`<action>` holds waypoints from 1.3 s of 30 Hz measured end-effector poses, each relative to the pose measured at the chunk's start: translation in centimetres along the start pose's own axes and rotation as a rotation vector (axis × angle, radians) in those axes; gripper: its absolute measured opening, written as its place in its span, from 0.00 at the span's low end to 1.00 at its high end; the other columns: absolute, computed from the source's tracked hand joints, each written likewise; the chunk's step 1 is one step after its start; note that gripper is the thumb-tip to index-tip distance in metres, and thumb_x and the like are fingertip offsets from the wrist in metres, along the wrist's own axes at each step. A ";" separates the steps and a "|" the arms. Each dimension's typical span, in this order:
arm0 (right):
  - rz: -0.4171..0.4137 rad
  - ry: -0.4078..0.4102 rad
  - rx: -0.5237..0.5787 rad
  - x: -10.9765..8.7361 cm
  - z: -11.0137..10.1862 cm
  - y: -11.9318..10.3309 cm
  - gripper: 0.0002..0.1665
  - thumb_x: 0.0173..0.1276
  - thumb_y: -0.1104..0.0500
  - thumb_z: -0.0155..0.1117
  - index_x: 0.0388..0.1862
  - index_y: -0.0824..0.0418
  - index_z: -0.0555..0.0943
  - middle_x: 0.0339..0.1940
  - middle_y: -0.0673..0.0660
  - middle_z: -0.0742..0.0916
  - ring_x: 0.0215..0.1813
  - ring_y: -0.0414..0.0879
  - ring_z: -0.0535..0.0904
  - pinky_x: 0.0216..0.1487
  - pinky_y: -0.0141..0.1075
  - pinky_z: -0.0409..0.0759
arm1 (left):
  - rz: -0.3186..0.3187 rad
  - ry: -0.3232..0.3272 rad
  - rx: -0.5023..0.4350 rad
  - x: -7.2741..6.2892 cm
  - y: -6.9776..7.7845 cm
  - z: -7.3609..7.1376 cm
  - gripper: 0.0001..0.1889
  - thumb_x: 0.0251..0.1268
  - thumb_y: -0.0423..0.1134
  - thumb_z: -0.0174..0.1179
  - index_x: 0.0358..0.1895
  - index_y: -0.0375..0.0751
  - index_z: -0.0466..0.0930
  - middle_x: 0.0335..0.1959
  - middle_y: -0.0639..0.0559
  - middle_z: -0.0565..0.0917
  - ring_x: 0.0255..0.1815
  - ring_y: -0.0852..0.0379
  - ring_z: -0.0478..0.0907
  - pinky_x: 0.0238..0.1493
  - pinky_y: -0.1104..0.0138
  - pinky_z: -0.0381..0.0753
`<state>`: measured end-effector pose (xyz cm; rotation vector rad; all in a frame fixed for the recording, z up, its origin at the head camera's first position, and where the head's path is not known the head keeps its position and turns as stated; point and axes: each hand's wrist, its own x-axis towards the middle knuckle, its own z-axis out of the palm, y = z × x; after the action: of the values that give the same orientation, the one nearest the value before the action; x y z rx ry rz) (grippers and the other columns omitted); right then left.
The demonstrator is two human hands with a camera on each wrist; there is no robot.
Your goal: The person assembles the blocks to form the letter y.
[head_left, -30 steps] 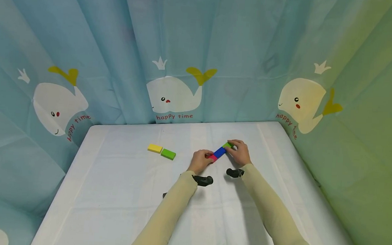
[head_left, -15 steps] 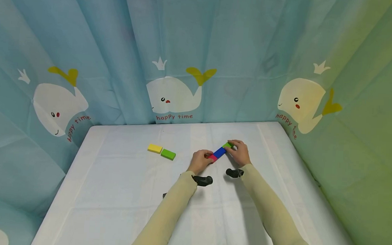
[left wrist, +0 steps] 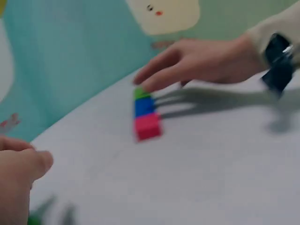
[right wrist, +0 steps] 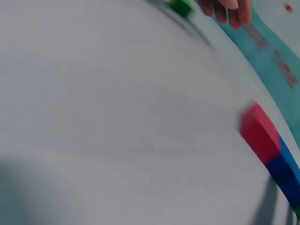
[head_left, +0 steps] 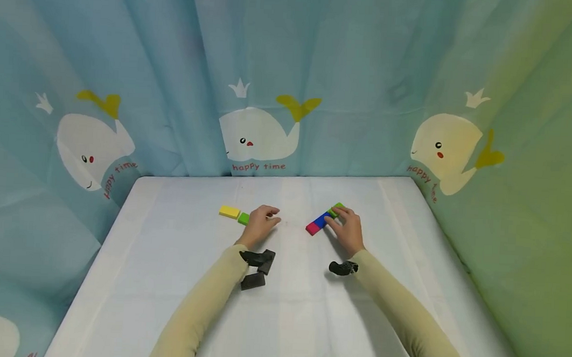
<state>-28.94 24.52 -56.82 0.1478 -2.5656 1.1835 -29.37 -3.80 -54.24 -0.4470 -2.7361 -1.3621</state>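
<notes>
The left hand (head_left: 259, 224) — finger and thumb apart, holding nothing — sits at nine o'clock of the red-blue-green row (head_left: 320, 221), which runs seven to one o'clock. Whether the right hand (head_left: 349, 230) pinches its green end (head_left: 340, 205), I cannot tell; a sideways drag there could split the row.

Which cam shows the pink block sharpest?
Head: the pink block is small there, but whole and crisp-edged. The left wrist view shows it whole but blurred; the right wrist view shows it large, also blurred, against the blue block.
</notes>
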 end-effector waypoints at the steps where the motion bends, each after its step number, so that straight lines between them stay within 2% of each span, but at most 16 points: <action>1: -0.012 -0.008 -0.001 -0.3 0.1 -0.2 0.28 0.64 0.54 0.71 0.58 0.69 0.80 0.60 0.69 0.78 0.61 0.66 0.69 0.63 0.57 0.63 | -0.002 0.035 0.041 -0.2 -0.4 -0.9 0.15 0.66 0.35 0.64 0.53 0.34 0.82 0.48 0.41 0.81 0.49 0.47 0.78 0.50 0.57 0.78; 3: -0.037 -0.019 -0.026 -0.6 0.5 -0.4 0.28 0.63 0.52 0.71 0.57 0.68 0.81 0.59 0.69 0.79 0.60 0.65 0.69 0.62 0.56 0.63 | -0.021 0.106 0.111 -0.5 -1.2 -2.3 0.16 0.64 0.35 0.65 0.52 0.32 0.82 0.46 0.40 0.80 0.48 0.45 0.77 0.50 0.55 0.77; 5: -0.046 -0.021 -0.042 -0.9 0.8 -0.5 0.28 0.63 0.51 0.72 0.57 0.67 0.82 0.59 0.67 0.80 0.60 0.64 0.70 0.60 0.55 0.63 | -0.060 0.143 0.163 -0.8 -1.8 -3.4 0.17 0.62 0.35 0.67 0.52 0.30 0.81 0.47 0.37 0.79 0.49 0.43 0.75 0.52 0.54 0.76; 9: -0.030 0.009 -0.055 -1.3 1.3 -0.5 0.28 0.60 0.51 0.74 0.55 0.67 0.83 0.58 0.67 0.81 0.57 0.63 0.71 0.57 0.52 0.64 | -0.115 0.138 0.240 -1.3 -2.6 -4.2 0.21 0.61 0.38 0.68 0.53 0.28 0.80 0.50 0.34 0.76 0.51 0.40 0.73 0.54 0.52 0.74; 14: -0.008 0.019 -0.040 -1.8 1.6 -0.6 0.28 0.60 0.52 0.74 0.55 0.67 0.83 0.58 0.67 0.80 0.56 0.63 0.71 0.57 0.52 0.64 | -0.151 0.121 0.262 -1.5 -3.0 -3.8 0.23 0.61 0.39 0.68 0.55 0.27 0.78 0.53 0.33 0.74 0.52 0.39 0.71 0.54 0.52 0.73; 20: -0.007 -0.005 -0.051 -2.0 1.9 -0.9 0.28 0.61 0.51 0.73 0.56 0.65 0.83 0.60 0.66 0.79 0.58 0.62 0.69 0.59 0.52 0.63 | -0.195 0.122 0.272 -1.6 -2.4 -3.4 0.26 0.60 0.41 0.69 0.57 0.28 0.77 0.54 0.34 0.72 0.54 0.38 0.69 0.53 0.51 0.73; 27: -0.012 -0.014 -0.134 -1.9 2.4 -0.8 0.29 0.60 0.49 0.74 0.56 0.63 0.83 0.60 0.64 0.79 0.58 0.63 0.69 0.56 0.54 0.65 | -0.171 0.097 0.303 -1.6 -2.5 -2.6 0.28 0.57 0.44 0.72 0.56 0.27 0.78 0.52 0.35 0.71 0.52 0.40 0.68 0.51 0.52 0.73; 35: 0.009 -0.031 -0.126 -2.0 2.7 -1.1 0.28 0.61 0.48 0.73 0.56 0.63 0.84 0.61 0.62 0.78 0.59 0.62 0.68 0.57 0.55 0.65 | -0.193 0.123 0.278 -2.0 -2.0 -2.2 0.31 0.56 0.41 0.73 0.59 0.26 0.75 0.53 0.34 0.70 0.51 0.39 0.68 0.50 0.51 0.72; 39: 0.029 -0.046 -0.126 -2.1 2.7 -1.2 0.28 0.62 0.47 0.72 0.56 0.62 0.84 0.62 0.62 0.77 0.59 0.61 0.68 0.59 0.54 0.64 | -0.182 0.130 0.268 -2.2 -1.6 -1.8 0.29 0.56 0.40 0.73 0.57 0.25 0.76 0.53 0.34 0.73 0.51 0.40 0.71 0.50 0.52 0.74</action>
<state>-27.35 21.64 -58.26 0.1103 -2.6821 1.0360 -27.88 -6.65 -54.72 -0.0911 -2.8479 -0.9911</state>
